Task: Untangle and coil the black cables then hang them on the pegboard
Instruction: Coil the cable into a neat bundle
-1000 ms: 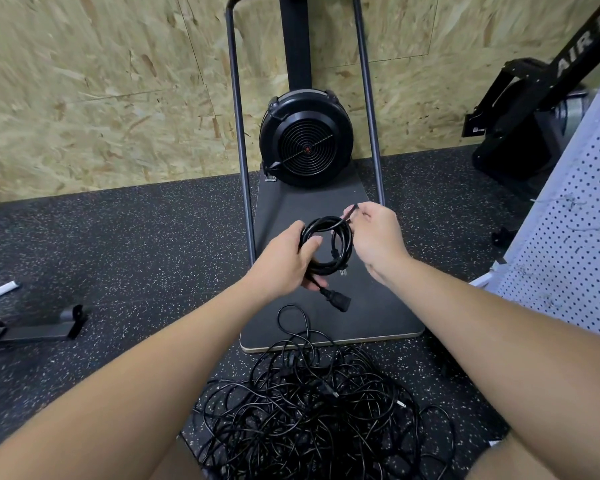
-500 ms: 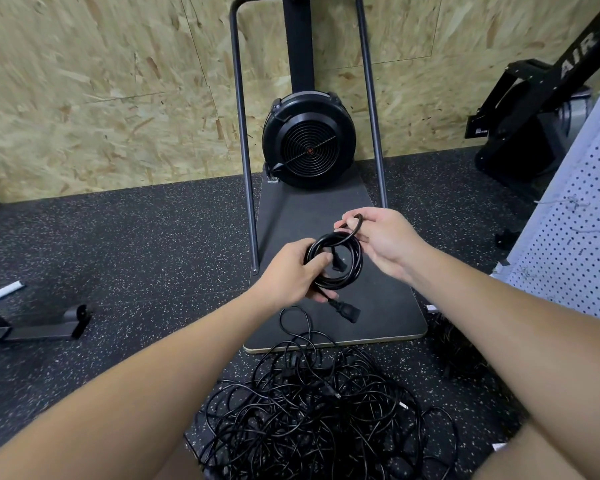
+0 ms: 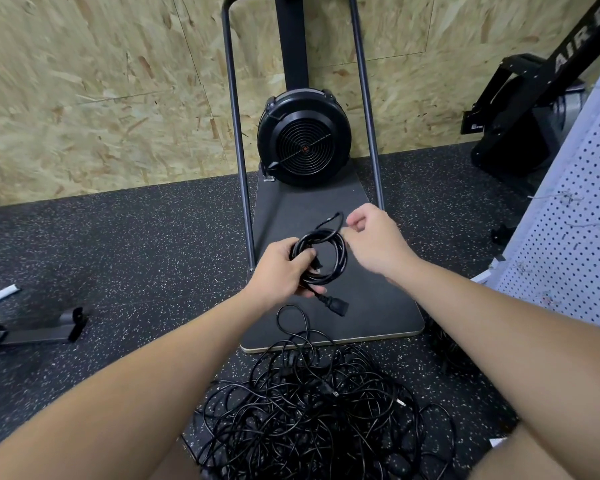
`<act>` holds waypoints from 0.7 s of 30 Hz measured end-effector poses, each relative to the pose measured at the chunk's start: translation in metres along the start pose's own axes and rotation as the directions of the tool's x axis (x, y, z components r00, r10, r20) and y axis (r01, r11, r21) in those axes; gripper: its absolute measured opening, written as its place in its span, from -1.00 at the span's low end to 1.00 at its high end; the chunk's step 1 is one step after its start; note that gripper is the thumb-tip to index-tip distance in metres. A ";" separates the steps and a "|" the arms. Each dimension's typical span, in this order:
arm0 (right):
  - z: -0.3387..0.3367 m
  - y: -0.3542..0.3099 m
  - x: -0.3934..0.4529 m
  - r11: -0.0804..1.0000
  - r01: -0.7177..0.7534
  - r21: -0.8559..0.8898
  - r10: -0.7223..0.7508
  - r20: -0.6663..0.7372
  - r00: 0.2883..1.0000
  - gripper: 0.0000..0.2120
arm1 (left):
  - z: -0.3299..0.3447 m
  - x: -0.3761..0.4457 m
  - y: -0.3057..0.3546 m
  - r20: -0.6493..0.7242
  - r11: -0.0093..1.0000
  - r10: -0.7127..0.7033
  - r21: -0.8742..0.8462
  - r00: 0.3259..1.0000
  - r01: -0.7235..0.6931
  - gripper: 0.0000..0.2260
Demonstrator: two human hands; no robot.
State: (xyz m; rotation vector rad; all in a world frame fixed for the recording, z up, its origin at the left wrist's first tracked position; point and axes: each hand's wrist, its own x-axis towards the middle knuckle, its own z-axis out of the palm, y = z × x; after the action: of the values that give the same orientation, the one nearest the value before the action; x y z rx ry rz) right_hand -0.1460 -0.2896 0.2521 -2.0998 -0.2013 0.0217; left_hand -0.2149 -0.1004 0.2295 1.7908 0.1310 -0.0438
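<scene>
A small coil of black cable (image 3: 336, 261) hangs in front of me, gripped on its left side by my left hand (image 3: 279, 271). Its plug end (image 3: 333, 304) dangles below the coil. My right hand (image 3: 374, 240) pinches the cable's free tail (image 3: 331, 220), which loops up over the top of the coil. A large tangled heap of black cables (image 3: 312, 410) lies on the floor between my arms. The white pegboard (image 3: 575, 244) stands at the right edge.
A black fan machine (image 3: 303, 138) with a grey base board (image 3: 371, 306) and tube frame stands straight ahead against an OSB wall. Another black machine (image 3: 520, 109) is at the back right. A low grey stand (image 3: 32, 330) lies on the speckled rubber floor at left.
The coil has stayed in my left hand. My right hand has drawn the free tail over the coil's top and shifted slightly right.
</scene>
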 end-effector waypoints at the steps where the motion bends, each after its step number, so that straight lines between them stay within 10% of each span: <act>1: 0.000 -0.001 -0.003 0.999 0.025 -0.033 -0.026 -0.016 1.000 -0.96 | -0.001 0.001 0.001 -0.046 1.000 0.002 -0.002 0.999 -0.002 -0.80; 11: 0.019 -0.011 -0.022 0.920 0.352 -0.171 -0.309 0.234 0.922 -0.80 | -0.007 0.003 0.008 -0.210 0.998 0.053 -0.015 0.976 -0.057 -0.82; 16: 0.040 -0.018 -0.025 0.913 0.250 -0.321 -0.152 0.300 0.942 -0.67 | 0.001 -0.004 0.011 -0.193 0.992 0.125 0.006 0.973 -0.126 -0.83; 21: 0.028 -0.019 -0.027 0.989 0.099 -0.114 -0.054 0.346 0.937 -0.76 | 0.008 -0.010 0.009 -0.101 0.984 0.177 0.052 0.979 -0.173 -0.86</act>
State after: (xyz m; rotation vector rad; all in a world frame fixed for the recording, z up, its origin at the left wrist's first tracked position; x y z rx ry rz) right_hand -0.1776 -0.2602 0.2527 -2.2047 -0.5063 0.3383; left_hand -0.2232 -0.1105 0.2371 1.8418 0.0479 0.1756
